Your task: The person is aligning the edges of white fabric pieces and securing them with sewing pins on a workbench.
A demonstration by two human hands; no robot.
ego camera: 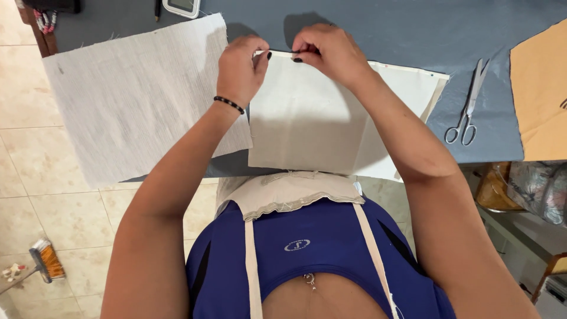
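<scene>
Landmark: the blue-grey table cover (384, 23), spread over the work surface.

Far left, off the cover: tiled floor, with a small brush (46, 260) with orange bristles lying on it, low and well clear of the table's near edge.

On the cover's left part: a grey woven fabric piece (136, 94), roughly square, lying flat, its near corner hanging over the table's near edge. Above it, at the cover's far edge, a white device (183, 6) with a grey screen, cut off by the frame; no label readable.

Centre of the cover: a cream fabric piece (331, 124), folded flat, its left edge just overlapping the grey piece. Left hand (241, 68), beaded black bracelet at the wrist, is closed in a pinch on the far edge of the cream piece. Right hand (328, 50) is just beside it, fingers curled and pressed together, pinching the same far edge. Both hands nearly meet; whatever small item lies between the fingertips is too small to tell.

Right of the cream piece, on bare cover: steel scissors (468, 106), closed, handles toward the near edge, well apart from either hand.

Far right edge of the cover: a tan fabric sheet (540, 88), partly out of frame, with a dark mark at its right border.

Below the cover's right end: bundled stuff in clear plastic bags (540, 189) on a lower shelf.
</scene>
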